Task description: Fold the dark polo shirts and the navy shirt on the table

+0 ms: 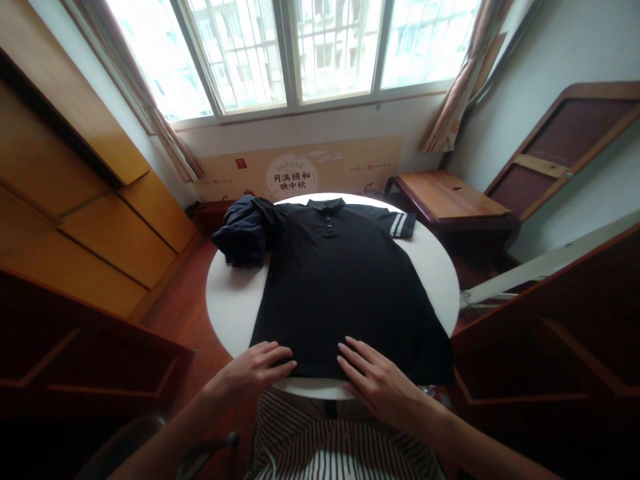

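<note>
A black polo shirt (345, 287) lies spread front side up on a round white table (227, 303), collar away from me and hem at the near edge. White stripes band the sleeve on the right. My left hand (263, 363) rests on the hem's left part, fingers stretched out. Lying flat on the hem right of the middle is my right hand (369, 373), its fingers spread. A bunched dark navy cloth (243, 233) sits at the table's far left, against the shirt's left sleeve, which is partly hidden.
A low wooden table (450, 193) stands at the back right, near a leaning wood-framed panel (555, 153). Yellow-brown cabinets (120, 233) line the left side. Windows with a curtain (457, 100) fill the far wall. Dark wooden panels flank me on both sides.
</note>
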The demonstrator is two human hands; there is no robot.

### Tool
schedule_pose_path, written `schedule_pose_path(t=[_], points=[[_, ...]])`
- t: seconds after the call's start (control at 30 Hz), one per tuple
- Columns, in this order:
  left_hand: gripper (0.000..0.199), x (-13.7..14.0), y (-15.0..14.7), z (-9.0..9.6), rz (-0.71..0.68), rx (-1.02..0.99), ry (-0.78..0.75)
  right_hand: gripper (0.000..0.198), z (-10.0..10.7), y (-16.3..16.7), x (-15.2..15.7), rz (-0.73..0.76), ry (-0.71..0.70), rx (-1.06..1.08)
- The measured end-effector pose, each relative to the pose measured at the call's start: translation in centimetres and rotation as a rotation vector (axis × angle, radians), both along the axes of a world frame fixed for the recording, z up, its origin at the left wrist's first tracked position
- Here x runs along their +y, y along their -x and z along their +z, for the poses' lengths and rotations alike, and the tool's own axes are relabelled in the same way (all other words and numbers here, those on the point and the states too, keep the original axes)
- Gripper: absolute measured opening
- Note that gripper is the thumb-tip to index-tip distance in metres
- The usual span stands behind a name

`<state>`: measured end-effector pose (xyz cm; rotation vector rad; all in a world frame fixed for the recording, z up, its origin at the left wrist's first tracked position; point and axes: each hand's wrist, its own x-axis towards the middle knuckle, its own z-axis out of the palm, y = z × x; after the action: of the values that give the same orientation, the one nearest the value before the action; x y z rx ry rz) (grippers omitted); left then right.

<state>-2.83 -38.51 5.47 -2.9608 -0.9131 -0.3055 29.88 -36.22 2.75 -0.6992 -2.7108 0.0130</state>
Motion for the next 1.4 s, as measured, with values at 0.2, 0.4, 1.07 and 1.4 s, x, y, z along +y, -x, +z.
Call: schedule_pose_path(t=[0.2,0.4,1.07,1.4], points=[[0.031,-1.1,0.4,-0.6,0.029,0.03,-0.067,0.041,-0.7,-2.5,-0.2,0.054,-0.09,0.037],[0.039,-2.2,2.0,-0.3,0.053,-0.004,-0.24,0.044,0.0,-3.9,0.3,0.106,-0.07,0.067],[0.026,-2.9,4.0,-1.2,0.203,-0.17,-0.015,0.032,1.6,-11.7,1.4,-0.357,0.166,0.006],[0.021,-2.9,4.8,0.0,0.272,-0.13,0.288,0.012,5.0,-14.7,1.9,-0.225,0.587,-0.125]])
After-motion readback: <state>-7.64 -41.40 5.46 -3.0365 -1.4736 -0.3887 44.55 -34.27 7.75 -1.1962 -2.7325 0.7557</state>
